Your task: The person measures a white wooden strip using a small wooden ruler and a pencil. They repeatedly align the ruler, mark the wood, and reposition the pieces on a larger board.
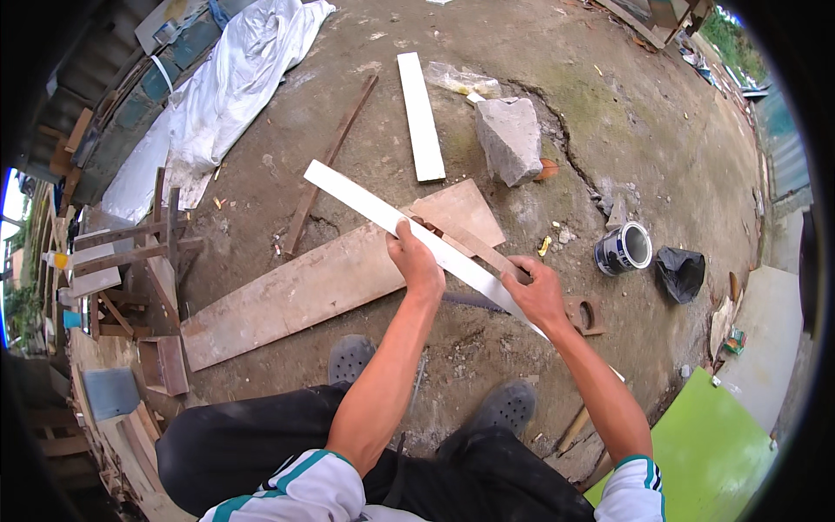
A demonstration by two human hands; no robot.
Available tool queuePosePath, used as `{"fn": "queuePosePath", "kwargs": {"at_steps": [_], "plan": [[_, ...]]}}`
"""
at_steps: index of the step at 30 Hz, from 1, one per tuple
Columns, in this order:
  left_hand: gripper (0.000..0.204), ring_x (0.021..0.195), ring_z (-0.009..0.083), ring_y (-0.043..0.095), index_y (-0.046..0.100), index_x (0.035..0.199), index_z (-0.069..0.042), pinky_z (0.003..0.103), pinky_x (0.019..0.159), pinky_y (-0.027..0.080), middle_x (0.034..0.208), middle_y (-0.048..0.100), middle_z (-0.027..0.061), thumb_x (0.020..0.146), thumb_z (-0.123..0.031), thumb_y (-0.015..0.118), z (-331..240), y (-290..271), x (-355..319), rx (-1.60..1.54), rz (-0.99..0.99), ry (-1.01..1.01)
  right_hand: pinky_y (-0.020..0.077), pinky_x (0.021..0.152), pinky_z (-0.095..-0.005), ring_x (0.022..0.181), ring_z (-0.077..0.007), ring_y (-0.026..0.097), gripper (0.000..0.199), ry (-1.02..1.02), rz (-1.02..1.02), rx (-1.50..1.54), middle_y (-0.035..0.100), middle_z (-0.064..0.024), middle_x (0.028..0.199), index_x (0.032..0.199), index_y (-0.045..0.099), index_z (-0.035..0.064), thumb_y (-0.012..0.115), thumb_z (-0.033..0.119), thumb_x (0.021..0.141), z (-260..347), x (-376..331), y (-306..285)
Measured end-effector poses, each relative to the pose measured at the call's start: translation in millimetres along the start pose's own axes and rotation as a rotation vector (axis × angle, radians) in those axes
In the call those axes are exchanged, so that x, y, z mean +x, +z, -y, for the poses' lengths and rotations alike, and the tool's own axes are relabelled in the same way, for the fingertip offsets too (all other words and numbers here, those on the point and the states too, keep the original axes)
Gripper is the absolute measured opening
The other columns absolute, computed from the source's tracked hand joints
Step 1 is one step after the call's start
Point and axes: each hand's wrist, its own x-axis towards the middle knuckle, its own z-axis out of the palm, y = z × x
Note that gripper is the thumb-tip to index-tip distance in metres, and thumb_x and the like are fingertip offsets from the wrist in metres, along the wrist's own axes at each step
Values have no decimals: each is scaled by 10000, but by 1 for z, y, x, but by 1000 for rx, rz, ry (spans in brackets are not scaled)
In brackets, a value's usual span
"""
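Observation:
A long white board (357, 191) runs slantwise in front of me, from upper left to lower right. My left hand (417, 261) is closed round its middle, thumb on top and fingertips showing at the far edge. A thin brown wooden strip (478, 245) lies along that far edge. My right hand (535, 291) is closed on the strip's near end and rests against the white board. Below them a wide, worn plank (296, 304) lies on the ground. A handsaw with a wooden handle (587, 316) lies partly hidden under the white board and my right hand.
Beyond are a second white board (421, 117), a narrow dark stick (330, 165) and a grey stone block (508, 141). At right stand an open paint can (624, 249), a black plastic bag (680, 274) and a green sheet (709, 444). Wood scraps (139, 252) are piled left.

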Motion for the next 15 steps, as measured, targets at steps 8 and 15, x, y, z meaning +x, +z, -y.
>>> {"fn": "queuePosePath", "kwargs": {"at_steps": [8, 15], "plan": [[220, 1017, 186, 570, 461, 1172, -25, 373, 918, 476, 1048, 544, 60, 1052, -209, 455, 20, -16, -2, 43, 31, 81, 546, 832, -356, 930, -259, 719, 359, -60, 19, 0, 741, -164, 1045, 1105, 726, -16, 731, 222, 837, -22, 1, 10], [193, 840, 109, 474, 458, 1097, -44, 323, 766, 427, 908, 452, -4, 1038, -225, 489, 19, -21, -1, 41, -16, 105, 534, 892, -348, 998, -223, 701, 358, -15, 82, 18, 742, -146, 1080, 1147, 715, -15, 739, 216, 875, -34, 3, 18]]}}
